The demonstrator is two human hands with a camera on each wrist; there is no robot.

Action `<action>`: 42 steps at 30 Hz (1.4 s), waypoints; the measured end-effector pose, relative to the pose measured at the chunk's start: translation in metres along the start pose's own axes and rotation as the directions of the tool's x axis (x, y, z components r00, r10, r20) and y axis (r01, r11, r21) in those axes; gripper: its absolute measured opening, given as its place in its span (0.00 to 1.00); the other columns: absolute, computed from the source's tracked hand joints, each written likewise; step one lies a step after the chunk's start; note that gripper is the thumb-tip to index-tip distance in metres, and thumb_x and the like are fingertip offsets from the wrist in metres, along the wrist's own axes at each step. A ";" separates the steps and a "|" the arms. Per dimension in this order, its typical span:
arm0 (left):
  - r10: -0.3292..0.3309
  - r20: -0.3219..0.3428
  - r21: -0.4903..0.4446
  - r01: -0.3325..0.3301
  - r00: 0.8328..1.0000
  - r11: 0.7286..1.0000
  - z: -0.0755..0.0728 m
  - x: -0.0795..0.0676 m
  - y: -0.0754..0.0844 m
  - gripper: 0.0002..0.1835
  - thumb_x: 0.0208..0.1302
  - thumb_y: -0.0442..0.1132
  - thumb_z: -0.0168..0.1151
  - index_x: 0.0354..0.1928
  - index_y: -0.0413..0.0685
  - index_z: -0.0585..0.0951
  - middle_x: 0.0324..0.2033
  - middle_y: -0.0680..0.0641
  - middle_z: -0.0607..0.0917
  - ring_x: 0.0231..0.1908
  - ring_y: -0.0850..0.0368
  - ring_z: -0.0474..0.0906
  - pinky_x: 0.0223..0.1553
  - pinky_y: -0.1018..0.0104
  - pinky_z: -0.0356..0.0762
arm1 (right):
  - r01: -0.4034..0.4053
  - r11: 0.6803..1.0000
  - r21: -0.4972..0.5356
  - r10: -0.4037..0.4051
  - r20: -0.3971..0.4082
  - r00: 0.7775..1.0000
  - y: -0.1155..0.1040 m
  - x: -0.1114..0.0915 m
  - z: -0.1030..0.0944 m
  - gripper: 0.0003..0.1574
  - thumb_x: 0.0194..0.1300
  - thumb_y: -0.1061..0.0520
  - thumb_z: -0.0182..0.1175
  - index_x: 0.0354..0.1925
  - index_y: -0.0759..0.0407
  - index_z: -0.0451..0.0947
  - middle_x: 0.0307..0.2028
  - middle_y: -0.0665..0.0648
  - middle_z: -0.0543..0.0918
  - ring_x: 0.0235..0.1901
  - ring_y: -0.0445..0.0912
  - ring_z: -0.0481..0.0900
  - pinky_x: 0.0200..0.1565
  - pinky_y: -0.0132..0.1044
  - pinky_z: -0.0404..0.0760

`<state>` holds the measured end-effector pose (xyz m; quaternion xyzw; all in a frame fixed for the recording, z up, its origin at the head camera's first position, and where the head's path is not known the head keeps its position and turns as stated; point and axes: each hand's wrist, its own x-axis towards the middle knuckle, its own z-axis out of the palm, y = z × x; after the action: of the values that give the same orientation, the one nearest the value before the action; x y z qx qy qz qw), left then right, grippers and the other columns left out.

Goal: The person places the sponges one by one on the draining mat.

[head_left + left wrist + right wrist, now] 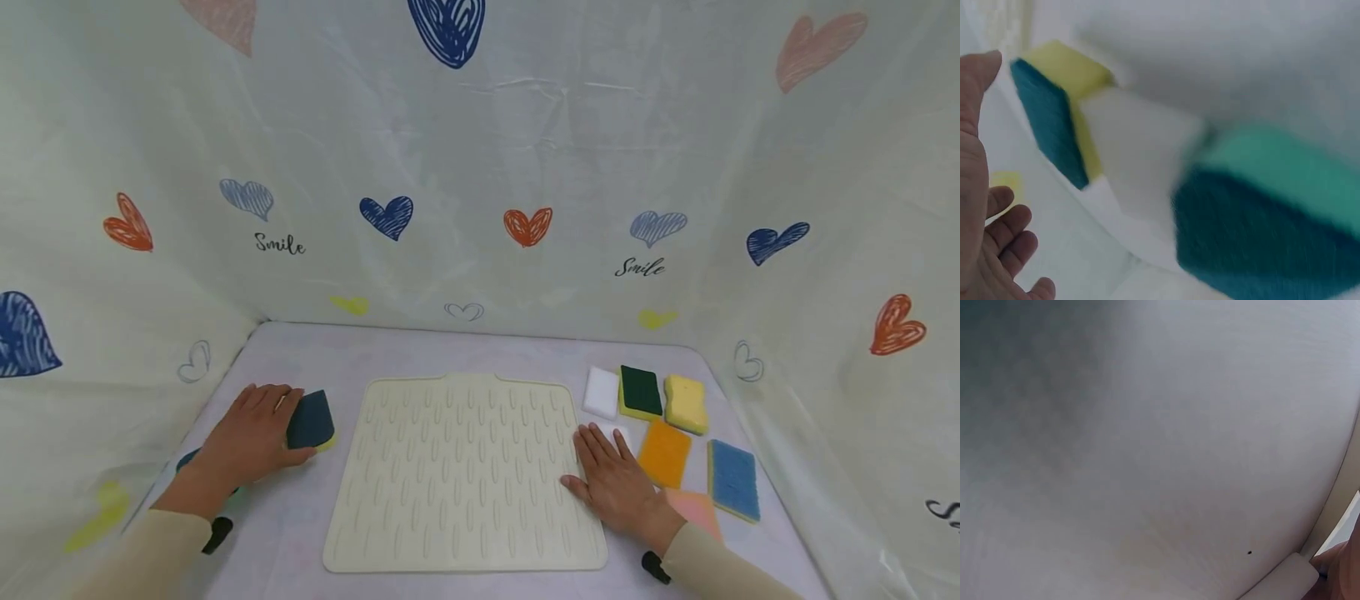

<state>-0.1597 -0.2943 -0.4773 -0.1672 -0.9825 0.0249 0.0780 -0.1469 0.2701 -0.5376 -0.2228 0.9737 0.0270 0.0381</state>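
My left hand (251,433) is over the left side of the table, thumb and fingers spread beside a yellow sponge with a dark teal scouring face (311,419). In the left wrist view, that sponge (1054,122) stands just off the thumb tip, and the fingers are relaxed with nothing between them. A white block (1138,144) and a green sponge with a dark scouring face (1260,231) stand in a row with it, mostly hidden under the hand in the head view. My right hand (611,479) lies flat, fingers straight, over the right edge of a cream ridged mat (465,475).
Right of the mat lie a white block (602,392), a dark green-and-yellow sponge (641,392), a yellow sponge (686,403), an orange pad (664,452), a blue sponge (733,479) and a pink pad (696,510). A heart-printed curtain (465,150) encloses the table.
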 end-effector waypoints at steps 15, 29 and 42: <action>0.032 0.113 0.010 -0.034 0.993 0.999 0.015 0.001 -0.021 0.57 0.52 0.74 0.73 0.66 0.28 0.75 0.62 0.30 0.79 0.63 0.31 0.73 0.73 0.32 0.62 | -0.005 1.000 -0.015 0.005 0.005 1.000 0.000 -0.002 0.000 0.51 0.82 0.30 0.43 0.81 0.68 0.58 0.81 0.67 0.59 0.82 0.61 0.54 0.80 0.66 0.47; 0.009 0.125 0.016 -0.011 0.992 1.000 0.026 0.000 -0.025 0.59 0.53 0.76 0.71 0.67 0.27 0.74 0.63 0.29 0.78 0.64 0.30 0.73 0.72 0.30 0.62 | 0.024 0.998 -0.060 -0.024 -0.003 1.000 0.006 -0.001 0.004 0.46 0.83 0.37 0.46 0.81 0.67 0.57 0.82 0.65 0.58 0.82 0.60 0.55 0.81 0.64 0.48; -0.013 0.157 -0.011 0.015 0.988 1.000 0.019 0.000 -0.023 0.62 0.52 0.77 0.71 0.68 0.25 0.72 0.64 0.27 0.77 0.65 0.29 0.72 0.71 0.28 0.63 | 0.028 0.995 -0.095 -0.029 -0.009 1.000 0.003 -0.002 0.002 0.46 0.82 0.37 0.47 0.80 0.67 0.58 0.81 0.65 0.60 0.82 0.60 0.57 0.81 0.63 0.49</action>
<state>-0.1701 -0.3170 -0.4947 -0.1582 -0.9869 0.0313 -0.0002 -0.1464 0.2736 -0.5392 -0.2385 0.9682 0.0715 0.0226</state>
